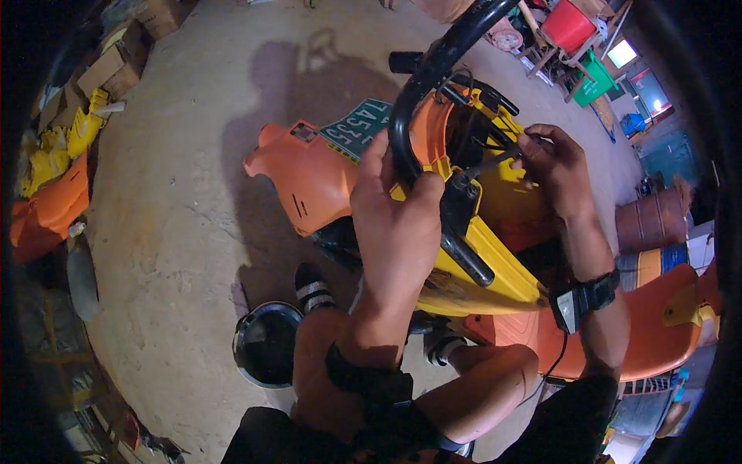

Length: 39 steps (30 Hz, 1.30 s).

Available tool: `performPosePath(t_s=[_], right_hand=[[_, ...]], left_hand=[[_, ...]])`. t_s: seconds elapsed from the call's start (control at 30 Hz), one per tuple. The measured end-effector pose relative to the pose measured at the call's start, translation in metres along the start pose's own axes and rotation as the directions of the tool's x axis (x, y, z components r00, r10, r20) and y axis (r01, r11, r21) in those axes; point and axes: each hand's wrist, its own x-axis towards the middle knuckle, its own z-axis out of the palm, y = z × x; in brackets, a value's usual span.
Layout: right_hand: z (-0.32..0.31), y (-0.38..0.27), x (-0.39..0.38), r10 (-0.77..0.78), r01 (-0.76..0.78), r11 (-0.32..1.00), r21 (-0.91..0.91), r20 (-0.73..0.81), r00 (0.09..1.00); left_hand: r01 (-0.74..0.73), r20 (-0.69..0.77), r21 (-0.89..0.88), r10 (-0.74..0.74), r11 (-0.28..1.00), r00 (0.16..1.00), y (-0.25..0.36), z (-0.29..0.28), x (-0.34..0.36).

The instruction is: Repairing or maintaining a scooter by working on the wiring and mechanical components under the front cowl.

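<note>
An orange and yellow scooter (483,247) stands before me with part of its front panels off, so inner parts and cables show. Its curved black handlebar (401,127) rises between my hands. My left hand (398,213) is closed round the handlebar's lower bend, thumb on the right side and fingers on the left. To the right, my right hand (553,166) pinches the end of a thin dark rod (492,163), which runs left to a black fitting by the handlebar; its exact kind is unclear. A green plate (359,127) sits on the orange front panel (313,178).
A black round basin (268,344) rests on the floor by my foot. Yellow and orange panels (54,201) and cardboard boxes (116,66) line the left. The orange seat (653,325) lies right; red (570,27) and green (593,80) buckets stand far right.
</note>
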Motion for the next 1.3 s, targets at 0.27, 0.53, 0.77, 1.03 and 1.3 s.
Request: performPosePath(t_s=[0.27, 0.53, 0.77, 1.03, 1.3], right_hand=[[0.011, 0.005, 0.040, -0.049, 0.048, 0.999, 0.010, 0.231, 0.972], [0.028, -0.015, 0.055, -0.183, 0.185, 0.982, 0.029, 0.339, 0.923], [0.042, -0.032, 0.064, -0.266, 0.312, 0.950, -0.031, 0.443, 0.856], [0.075, -0.040, 0.025, -0.456, 0.678, 0.656, -0.332, 0.541, 0.707], [0.030, -0.065, 0.017, -0.253, 0.242, 0.967, 0.076, 0.296, 0.921]], left_hand=[[0.009, -0.039, -0.039, -0.011, 0.999, 0.999, 0.003, 0.003, -0.002], [0.043, -0.025, -0.057, -0.044, 0.997, 0.999, 0.005, 0.006, -0.002], [0.045, -0.022, -0.051, -0.046, 0.998, 0.999, 0.001, 0.002, 0.000], [0.056, 0.027, -0.114, -0.053, 0.992, 0.998, 0.003, -0.001, 0.001], [0.073, -0.007, -0.091, -0.074, 0.993, 0.997, 0.006, 0.002, -0.002]])
